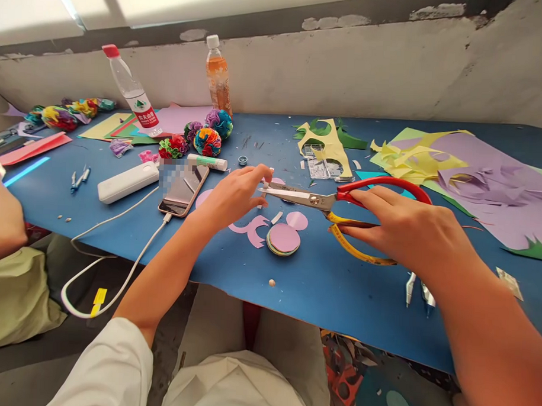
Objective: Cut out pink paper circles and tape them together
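Right hand (pixel 403 228) gripping scissors (pixel 324 202), left hand (pixel 233 193) pinching paper scrap (pixel 268 180) (pink), phone (pixel 183 190) beside.

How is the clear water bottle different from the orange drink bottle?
The clear plastic water bottle has a red cap and leans left; the orange drink bottle has a white cap and stands upright. The water bottle looks nearly empty; the orange one holds amber liquid. Both are plastic and stand at the back of the blue table.

The scissors (pixel 324 208) have bright metal blades and glossy plastic handles; the paper discs (pixel 284 239) look matt, and the table (pixel 295 287) smooth, dull blue.
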`<act>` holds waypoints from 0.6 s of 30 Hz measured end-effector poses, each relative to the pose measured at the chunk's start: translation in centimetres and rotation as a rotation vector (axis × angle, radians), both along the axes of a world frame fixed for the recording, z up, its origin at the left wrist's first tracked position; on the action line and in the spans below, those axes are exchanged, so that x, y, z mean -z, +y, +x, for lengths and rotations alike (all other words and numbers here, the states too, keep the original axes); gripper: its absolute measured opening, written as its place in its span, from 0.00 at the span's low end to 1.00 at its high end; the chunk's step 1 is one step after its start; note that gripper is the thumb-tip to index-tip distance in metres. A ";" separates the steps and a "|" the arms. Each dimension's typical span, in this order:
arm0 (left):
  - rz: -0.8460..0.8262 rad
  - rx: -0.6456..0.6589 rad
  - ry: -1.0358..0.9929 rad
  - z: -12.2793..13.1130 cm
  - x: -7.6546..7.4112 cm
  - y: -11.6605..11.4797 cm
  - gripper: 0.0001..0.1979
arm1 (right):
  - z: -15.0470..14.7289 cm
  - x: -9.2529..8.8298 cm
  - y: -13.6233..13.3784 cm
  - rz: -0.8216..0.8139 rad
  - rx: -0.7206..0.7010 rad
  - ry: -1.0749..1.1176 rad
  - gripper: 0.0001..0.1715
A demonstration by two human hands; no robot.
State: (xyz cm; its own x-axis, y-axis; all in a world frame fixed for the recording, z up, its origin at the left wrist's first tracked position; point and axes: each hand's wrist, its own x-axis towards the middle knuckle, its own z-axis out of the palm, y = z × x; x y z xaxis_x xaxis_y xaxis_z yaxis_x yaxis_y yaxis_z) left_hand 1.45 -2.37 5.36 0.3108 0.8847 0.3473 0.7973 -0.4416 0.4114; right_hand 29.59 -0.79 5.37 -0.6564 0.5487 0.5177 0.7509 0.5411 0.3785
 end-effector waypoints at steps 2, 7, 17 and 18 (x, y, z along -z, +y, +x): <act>0.000 0.006 -0.002 0.1 0.1 0.0 0.14 | -0.1 0.1 -0.2 0.010 0.006 -0.020 0.28; -0.035 -0.023 -0.009 0.1 0.0 -0.1 0.13 | -0.3 0.1 -0.3 -0.053 0.051 -0.049 0.29; -0.030 -0.067 0.009 0.1 -0.1 0.1 0.13 | -0.2 0.3 -0.2 -0.164 0.002 0.017 0.27; -0.029 -0.067 0.008 0.0 0.0 0.1 0.13 | -0.2 0.3 -0.2 -0.157 -0.002 0.025 0.27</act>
